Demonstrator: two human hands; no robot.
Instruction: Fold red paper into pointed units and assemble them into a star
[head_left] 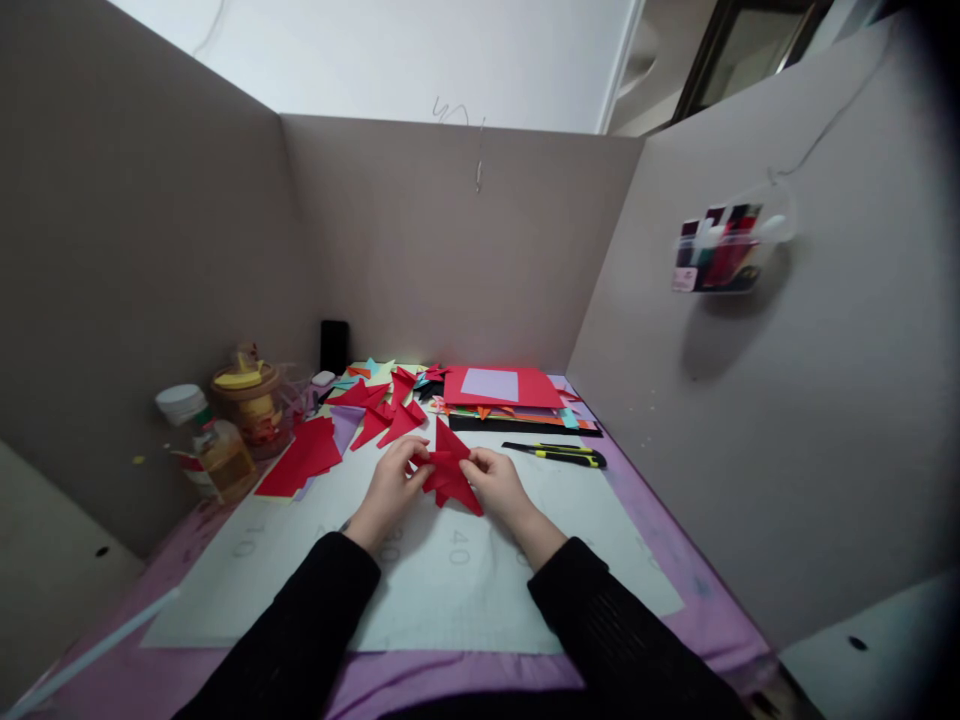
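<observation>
Between my two hands is a piece of folded red paper [448,472], with pointed flaps sticking up and down. My left hand [396,482] pinches its left side between thumb and fingers. On the right side, my right hand [496,482] grips the paper's edge the same way. The piece is held over a white mat [450,600] printed with numbers. Several finished-looking red folded paper shapes [397,422] lie just beyond my left hand. To their left rests a stack of flat red paper sheets [304,458].
A yellow and black utility knife [559,455] lies right of my right hand. Behind it is a pile of coloured paper [544,385]. Bottles and tubs, including a glue bottle [225,455], stand at left. Grey partition walls [450,240] enclose the table.
</observation>
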